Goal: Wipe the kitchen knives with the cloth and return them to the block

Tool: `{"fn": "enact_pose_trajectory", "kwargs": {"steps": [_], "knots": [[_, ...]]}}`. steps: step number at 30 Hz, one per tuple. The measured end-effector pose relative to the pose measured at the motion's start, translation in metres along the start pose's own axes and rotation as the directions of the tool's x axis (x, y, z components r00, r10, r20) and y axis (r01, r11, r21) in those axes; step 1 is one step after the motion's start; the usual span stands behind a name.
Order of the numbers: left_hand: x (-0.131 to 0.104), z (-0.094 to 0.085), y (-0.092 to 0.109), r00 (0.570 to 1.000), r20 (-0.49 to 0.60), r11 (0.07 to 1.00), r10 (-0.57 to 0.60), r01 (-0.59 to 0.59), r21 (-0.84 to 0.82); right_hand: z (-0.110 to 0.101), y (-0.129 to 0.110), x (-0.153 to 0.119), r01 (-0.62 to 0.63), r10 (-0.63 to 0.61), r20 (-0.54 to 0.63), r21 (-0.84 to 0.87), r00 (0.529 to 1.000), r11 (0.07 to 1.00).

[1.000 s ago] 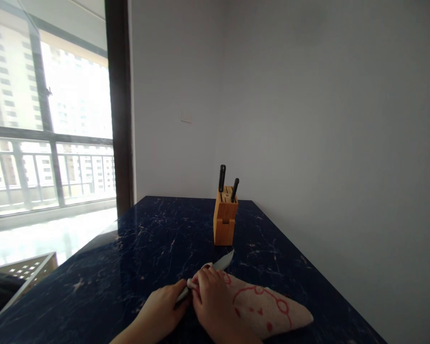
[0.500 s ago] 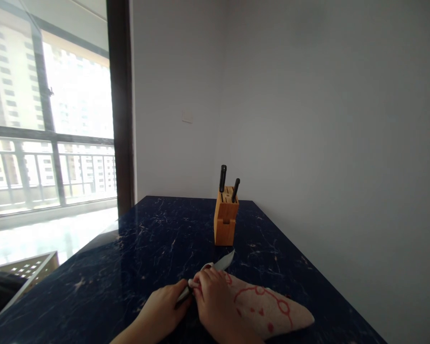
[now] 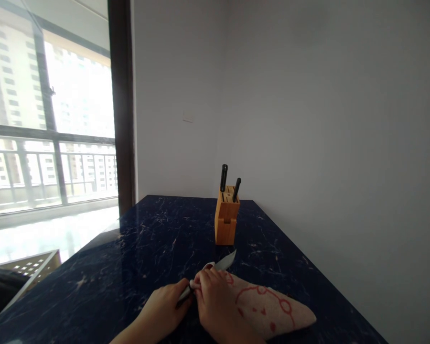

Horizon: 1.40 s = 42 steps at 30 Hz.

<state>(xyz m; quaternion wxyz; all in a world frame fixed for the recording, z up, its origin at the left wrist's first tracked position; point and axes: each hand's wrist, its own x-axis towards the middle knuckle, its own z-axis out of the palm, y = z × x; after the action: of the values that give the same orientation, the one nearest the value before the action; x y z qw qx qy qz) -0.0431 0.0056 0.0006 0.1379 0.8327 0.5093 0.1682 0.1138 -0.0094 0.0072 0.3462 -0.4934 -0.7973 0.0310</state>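
Note:
A knife (image 3: 226,261) lies slantwise between my hands, its pale blade tip pointing to the upper right, toward the block. My left hand (image 3: 166,303) is closed around its handle. With closed fingers, my right hand (image 3: 213,296) presses a light cloth with red markings (image 3: 268,310) around the blade near the handle. The cloth spreads to the right on the table, partly under my right forearm. Beyond the blade tip stands a wooden knife block (image 3: 226,222) with two black-handled knives in its top slots.
The dark blue marbled table (image 3: 157,239) runs back to the wall. On the left are a large window and, low down, a perforated pale chair (image 3: 39,267) with something dark on it.
Both hands, the knife and the cloth keep nearly the same pose. The whole view has shifted very slightly.

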Motion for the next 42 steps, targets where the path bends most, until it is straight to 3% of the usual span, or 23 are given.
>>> {"fn": "enact_pose_trajectory", "kwargs": {"steps": [23,29,36,42], "knots": [[-0.0011,-0.0002,-0.0002,1.0,-0.009,0.999,0.024,-0.025,-0.023,0.0018,-0.0004,0.0002,-0.04,0.041,-0.007,0.026,0.999,0.999],[-0.0004,0.0009,-0.0006,1.0,-0.013,0.999,0.016,-0.016,-0.033,0.0026,0.0023,0.0002,-0.002,0.002,-0.032,0.019,1.0,1.0],[-0.0005,-0.0007,-0.0011,1.0,-0.016,1.0,0.005,-0.005,-0.022,-0.0001,0.0023,-0.0023,-0.022,0.021,0.013,0.055,1.0,0.998],[-0.0006,0.0013,-0.003,0.999,-0.024,0.999,0.036,-0.037,-0.029,0.0049,0.003,-0.0003,-0.029,0.033,-0.047,0.076,0.998,0.997]]}}
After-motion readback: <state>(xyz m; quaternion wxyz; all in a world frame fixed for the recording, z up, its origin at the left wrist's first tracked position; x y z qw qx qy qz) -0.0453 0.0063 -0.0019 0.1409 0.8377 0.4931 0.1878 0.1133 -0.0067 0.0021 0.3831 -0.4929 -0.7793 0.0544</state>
